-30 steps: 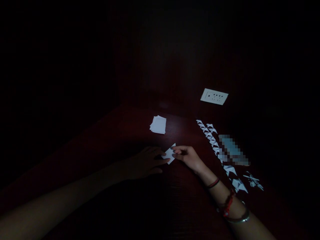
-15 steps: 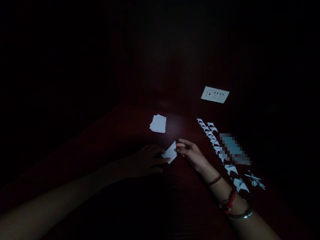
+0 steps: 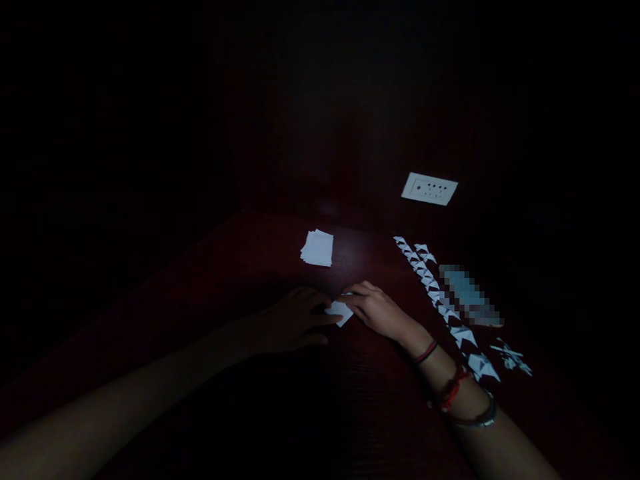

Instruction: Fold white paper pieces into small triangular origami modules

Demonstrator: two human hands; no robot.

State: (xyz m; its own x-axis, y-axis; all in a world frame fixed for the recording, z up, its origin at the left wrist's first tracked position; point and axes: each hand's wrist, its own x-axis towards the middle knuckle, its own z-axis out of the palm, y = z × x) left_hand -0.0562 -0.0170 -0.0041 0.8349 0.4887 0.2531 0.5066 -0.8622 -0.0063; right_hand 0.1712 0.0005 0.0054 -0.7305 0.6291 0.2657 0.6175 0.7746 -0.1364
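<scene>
A small white paper piece (image 3: 339,311) lies on the dark red table (image 3: 260,267) between my hands. My left hand (image 3: 289,321) rests flat on the table with its fingertips pinning the paper's left edge. My right hand (image 3: 376,309) lies over the paper's right part, fingers bent down and pressing on it. Bracelets and red thread circle my right wrist. The scene is very dark.
A small stack of white paper squares (image 3: 317,249) lies farther back on the table. A row of several folded white paper units (image 3: 434,293) runs along the right, beside a blurred bluish object (image 3: 470,299). A white wall socket (image 3: 429,189) sits behind.
My right hand has moved left and down onto the paper, which earlier stood raised at its right corner and is now pressed flatter. My left hand has stayed put.
</scene>
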